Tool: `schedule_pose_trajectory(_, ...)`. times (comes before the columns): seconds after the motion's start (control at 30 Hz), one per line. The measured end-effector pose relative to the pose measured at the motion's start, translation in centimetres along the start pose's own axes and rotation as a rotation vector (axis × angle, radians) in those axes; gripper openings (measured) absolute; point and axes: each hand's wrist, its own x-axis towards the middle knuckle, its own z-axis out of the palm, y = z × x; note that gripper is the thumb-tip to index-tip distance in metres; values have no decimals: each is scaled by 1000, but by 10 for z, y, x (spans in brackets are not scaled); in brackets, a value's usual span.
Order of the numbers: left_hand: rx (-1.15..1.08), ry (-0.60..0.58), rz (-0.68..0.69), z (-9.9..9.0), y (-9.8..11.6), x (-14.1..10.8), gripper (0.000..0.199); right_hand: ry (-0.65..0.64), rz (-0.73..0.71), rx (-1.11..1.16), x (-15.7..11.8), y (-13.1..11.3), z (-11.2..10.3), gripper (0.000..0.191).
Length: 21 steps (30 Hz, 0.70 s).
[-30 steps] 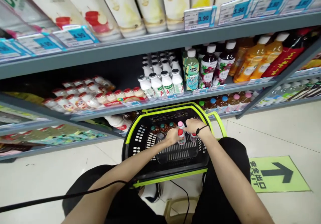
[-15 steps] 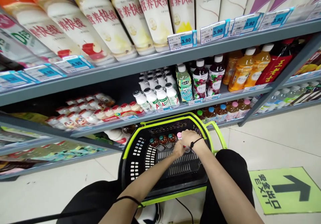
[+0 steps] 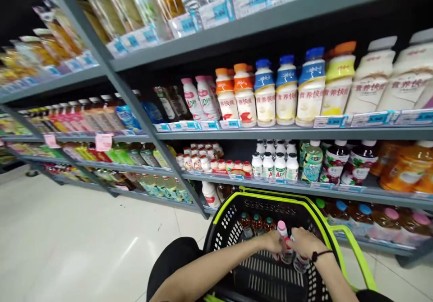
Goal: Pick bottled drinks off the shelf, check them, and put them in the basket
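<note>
A black shopping basket with lime-green trim stands between the person's knees, and both hands are inside it. My left hand is closed on a small white bottle with a pink cap. From the other side, my right hand curls against the same bottle; its fingertips are partly hidden. Below the hands, another small bottle with a pale label stands on the basket floor. Several brown bottles with dark green caps stand along the far wall of the basket.
Shelves directly ahead hold small white bottles, dark grape-juice bottles and large milk-drink bottles. Pink- and blue-capped bottles line the lowest shelf beside the basket. The green basket handle hangs out at right. Tiled floor extends left.
The view has swung up and to the left, showing more shelving. Both hands stay inside the basket; they have parted slightly, and more of the pink-capped bottle shows between them.
</note>
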Motion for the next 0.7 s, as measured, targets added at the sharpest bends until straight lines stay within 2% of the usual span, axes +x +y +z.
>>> schedule_pose_trajectory(0.07, -85, 47, 31, -30, 11, -21, 20, -17, -9, -1, -1, -4, 4, 35)
schedule_pose_trajectory(0.13, -169, 171, 138, -66, 27, -48, 22, -37, -8, -4, -1, -7, 7, 35)
schedule_pose_trajectory(0.3, -251, 581, 502, -159, 69, -129, 19, -74, -5, -17, 1, -9, 14, 36)
schedule_pose_trajectory(0.43, -232, 984, 706, -218, 96, -185, 20, -83, -5, -17, 2, -9, 21, 39)
schedule_pose_trajectory(0.53, -184, 1315, 808, -255, 111, -209, 21, -96, -6, -10, 3, -9, 25, 39)
schedule_pose_trajectory(0.6, -49, 1539, 829, -276, 119, -215, 29, -98, -8, -5, 5, -7, 27, 38)
schedule_pose_trajectory(0.67, 55, 1682, 773, -294, 126, -214, 44, -89, -13, 1, 7, -6, 29, 39)
schedule_pose_trajectory(0.7, 61, 1709, 731, -303, 128, -212, 52, -83, -15, 4, 8, -5, 30, 38)
